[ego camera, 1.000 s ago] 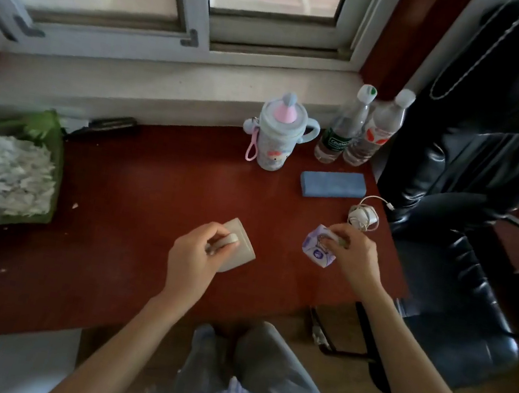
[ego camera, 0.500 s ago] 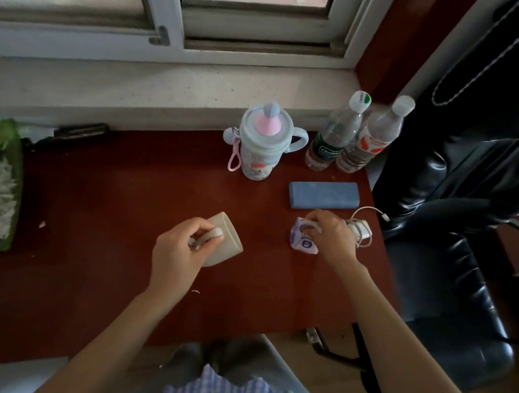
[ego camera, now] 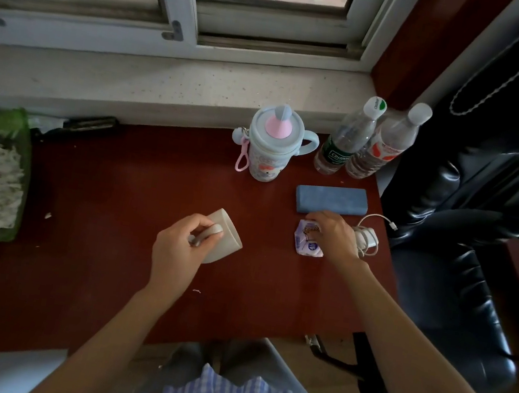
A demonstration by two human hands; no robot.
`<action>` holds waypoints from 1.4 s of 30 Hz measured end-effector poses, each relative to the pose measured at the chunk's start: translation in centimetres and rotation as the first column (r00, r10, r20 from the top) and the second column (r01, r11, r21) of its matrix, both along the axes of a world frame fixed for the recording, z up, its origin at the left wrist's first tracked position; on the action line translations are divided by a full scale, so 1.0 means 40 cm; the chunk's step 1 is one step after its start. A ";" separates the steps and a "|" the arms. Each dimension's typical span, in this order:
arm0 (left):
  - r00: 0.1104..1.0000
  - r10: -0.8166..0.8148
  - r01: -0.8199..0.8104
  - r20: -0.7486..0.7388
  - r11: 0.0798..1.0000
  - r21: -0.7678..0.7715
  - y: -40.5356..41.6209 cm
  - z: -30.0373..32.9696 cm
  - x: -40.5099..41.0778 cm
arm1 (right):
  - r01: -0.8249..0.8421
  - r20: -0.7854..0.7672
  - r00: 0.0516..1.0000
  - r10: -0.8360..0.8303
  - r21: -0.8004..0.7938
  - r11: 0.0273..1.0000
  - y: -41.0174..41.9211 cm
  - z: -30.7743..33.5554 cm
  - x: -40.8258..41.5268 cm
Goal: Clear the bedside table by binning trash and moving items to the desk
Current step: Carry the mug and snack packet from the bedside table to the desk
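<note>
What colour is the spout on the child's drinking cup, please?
Pink, on a pale blue lid; the spout shows clearly in the head view.

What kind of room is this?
Probably a bedroom or study corner at home. A red-brown desk sits under a window, with a black office chair beside it. On the desk stand a child's sippy bottle and two water bottles.

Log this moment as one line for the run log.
left hand: holds mug tilted | right hand: on packet, desk | not released
</note>
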State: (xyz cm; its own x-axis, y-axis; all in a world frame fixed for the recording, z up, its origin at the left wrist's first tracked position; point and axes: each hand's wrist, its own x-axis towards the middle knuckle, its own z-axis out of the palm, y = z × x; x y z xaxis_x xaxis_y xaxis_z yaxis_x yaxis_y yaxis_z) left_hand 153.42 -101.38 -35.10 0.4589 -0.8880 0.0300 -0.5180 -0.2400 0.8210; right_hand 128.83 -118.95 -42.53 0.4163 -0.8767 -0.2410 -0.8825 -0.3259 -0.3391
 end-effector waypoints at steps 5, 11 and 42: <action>1.000 -0.004 0.004 -0.006 1.000 0.007 0.017 -0.002 0.008 | -0.055 0.086 0.994 0.072 -0.187 0.981 0.024 -0.030 -0.018; 1.000 0.011 -0.011 0.008 1.000 0.009 0.038 0.005 0.025 | -0.033 0.153 0.984 0.088 -0.330 0.944 0.082 -0.031 0.005; 0.913 0.289 -0.284 -0.287 0.957 0.061 -0.082 -0.070 0.156 | -0.169 -0.093 0.979 0.182 0.136 0.976 0.289 -0.040 0.153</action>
